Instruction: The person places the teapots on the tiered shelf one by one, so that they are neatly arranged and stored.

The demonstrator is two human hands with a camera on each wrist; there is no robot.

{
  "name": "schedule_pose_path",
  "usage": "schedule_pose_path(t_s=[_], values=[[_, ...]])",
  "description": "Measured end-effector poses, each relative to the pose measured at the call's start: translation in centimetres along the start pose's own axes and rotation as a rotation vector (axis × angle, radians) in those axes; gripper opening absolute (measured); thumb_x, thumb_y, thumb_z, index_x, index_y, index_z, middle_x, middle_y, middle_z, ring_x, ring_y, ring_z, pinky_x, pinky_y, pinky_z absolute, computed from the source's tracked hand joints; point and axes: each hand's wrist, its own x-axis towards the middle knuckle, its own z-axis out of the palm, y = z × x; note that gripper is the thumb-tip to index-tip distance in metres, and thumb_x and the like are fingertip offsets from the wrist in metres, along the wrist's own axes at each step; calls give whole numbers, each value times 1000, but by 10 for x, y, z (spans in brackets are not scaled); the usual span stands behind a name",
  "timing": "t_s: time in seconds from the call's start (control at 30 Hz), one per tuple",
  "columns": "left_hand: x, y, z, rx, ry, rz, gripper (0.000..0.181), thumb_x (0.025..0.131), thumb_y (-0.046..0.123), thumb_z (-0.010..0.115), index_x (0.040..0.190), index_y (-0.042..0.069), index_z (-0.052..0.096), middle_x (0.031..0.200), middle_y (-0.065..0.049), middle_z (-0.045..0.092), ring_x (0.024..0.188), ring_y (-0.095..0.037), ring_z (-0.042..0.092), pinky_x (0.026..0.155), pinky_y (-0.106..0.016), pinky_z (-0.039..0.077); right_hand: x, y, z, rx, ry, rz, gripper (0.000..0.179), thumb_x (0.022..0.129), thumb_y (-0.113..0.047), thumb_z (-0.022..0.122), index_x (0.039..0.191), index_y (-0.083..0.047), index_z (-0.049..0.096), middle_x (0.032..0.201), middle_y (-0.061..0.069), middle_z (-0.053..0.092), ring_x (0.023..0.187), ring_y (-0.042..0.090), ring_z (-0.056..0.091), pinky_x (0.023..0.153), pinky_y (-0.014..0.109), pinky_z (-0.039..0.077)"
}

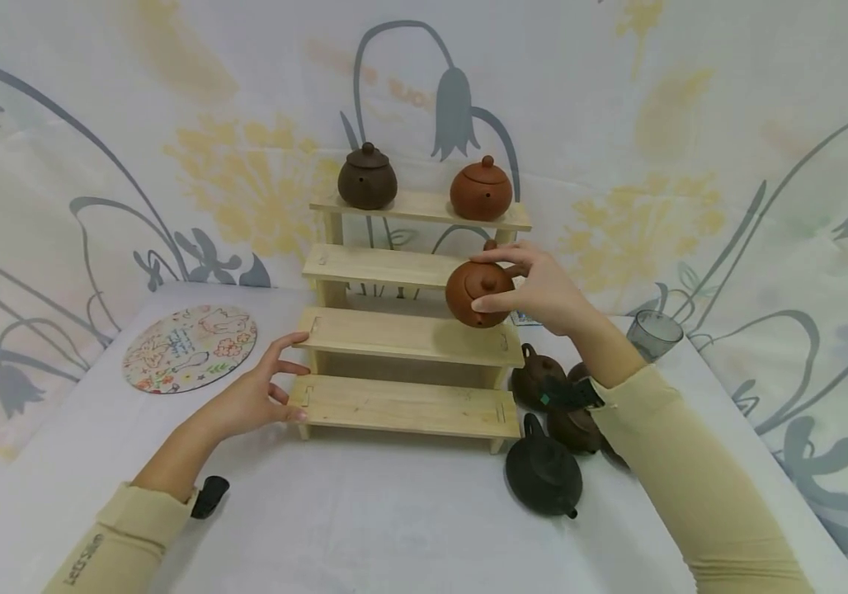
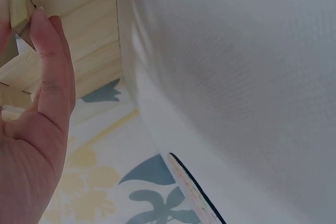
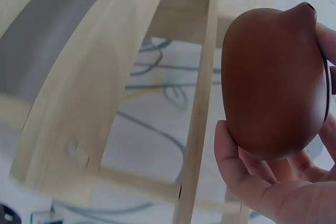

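Reddish-brown teapot [image 1: 459,290], held before the right end of a four-shelf wooden stand [image 1: 402,403], midway up; I see a person's right hand [image 1: 543,290] gripping it with fingers and thumb. The left hand [image 1: 255,400] clasps the stand's lower left end. Atop the stand sit a dark brown teapot [image 1: 367,183] and an orange-brown teapot [image 1: 480,194]. Right of the stand: a black teapot [image 1: 543,476] and clear glass [image 1: 654,332]. Left: a round mat [image 1: 190,351].

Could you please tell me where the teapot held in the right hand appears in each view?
Head: the teapot is just right of centre, in the right hand.
Left wrist: it is not in this picture.
Right wrist: it sits right of centre, mostly in the upper half.
Shared landmark: the wooden rack, visible in all three views.
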Motion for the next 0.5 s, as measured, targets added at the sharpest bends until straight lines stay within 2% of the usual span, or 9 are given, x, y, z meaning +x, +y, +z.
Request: schedule_pose_path(t_s=[0.13,0.33,0.5], values=[[0,0,-1,-10,-3,11,104,72,0,78,146,27,9,129,-26,46,73,-24,54,63,-37,45,17,-8,18,10,-13,-3,58,72,-13,80,126,-8,59,141,3,36,111,28,47,76,41,48],[-1,2,-2,-30,-5,14,105,72,-1,77,146,27,9,129,-27,45,72,-24,54,62,-38,45,42,-23,44,-5,-24,-61,56,71,-17,81,123,-13,62,125,1,48,100,25,54,73,39,49],[-1,2,-2,-12,-5,1,104,72,1,78,146,27,10,129,-26,46,73,-24,55,63,-38,45,61,-27,64,43,-17,-69,54,70,-19,82,122,-16,63,128,-2,47,97,21,54,73,36,49]])
